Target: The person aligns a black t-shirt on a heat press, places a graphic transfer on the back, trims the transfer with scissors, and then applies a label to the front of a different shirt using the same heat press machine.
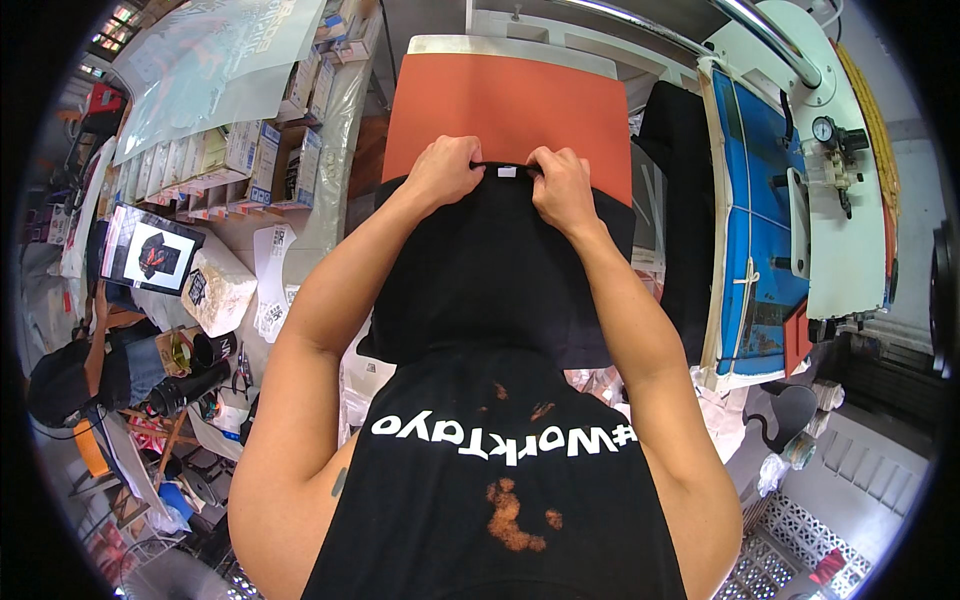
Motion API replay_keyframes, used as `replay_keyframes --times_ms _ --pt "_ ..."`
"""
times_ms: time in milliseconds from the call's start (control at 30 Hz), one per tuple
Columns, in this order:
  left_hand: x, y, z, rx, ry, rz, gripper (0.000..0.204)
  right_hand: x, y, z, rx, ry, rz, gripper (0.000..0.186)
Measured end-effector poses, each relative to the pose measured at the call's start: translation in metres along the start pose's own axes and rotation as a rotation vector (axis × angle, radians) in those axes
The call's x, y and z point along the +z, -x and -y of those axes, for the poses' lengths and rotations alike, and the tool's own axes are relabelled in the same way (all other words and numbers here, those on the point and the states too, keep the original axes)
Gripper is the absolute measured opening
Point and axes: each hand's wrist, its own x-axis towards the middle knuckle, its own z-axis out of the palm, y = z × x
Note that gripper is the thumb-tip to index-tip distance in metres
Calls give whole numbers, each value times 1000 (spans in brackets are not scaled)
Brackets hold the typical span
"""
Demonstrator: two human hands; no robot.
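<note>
- On orange pad [505,105], black shirt [490,270] lies, collar edge at pad's lower half.
- Left hand [445,170] pinches collar, fingers clenched.
- Right hand [562,185] grips collar too, 2 hands just apart.

An orange press pad [505,110] on a pale platen [520,50] carries the work — a black garment [490,270] lies directly on it, covering the near part and draping off the near edge. The far strip of orange shows bare. On the right, another black cloth [675,150] hangs beside it.
</note>
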Motion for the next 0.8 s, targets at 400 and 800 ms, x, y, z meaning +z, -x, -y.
replay_keyframes --times_ms 400,800 --pt "15 14 14 364 -290 -90 37 6 22 13 55 209 14 33" --pt "-5 44 -17 160 -290 126 78 -25 29 44 113 249 324 63"
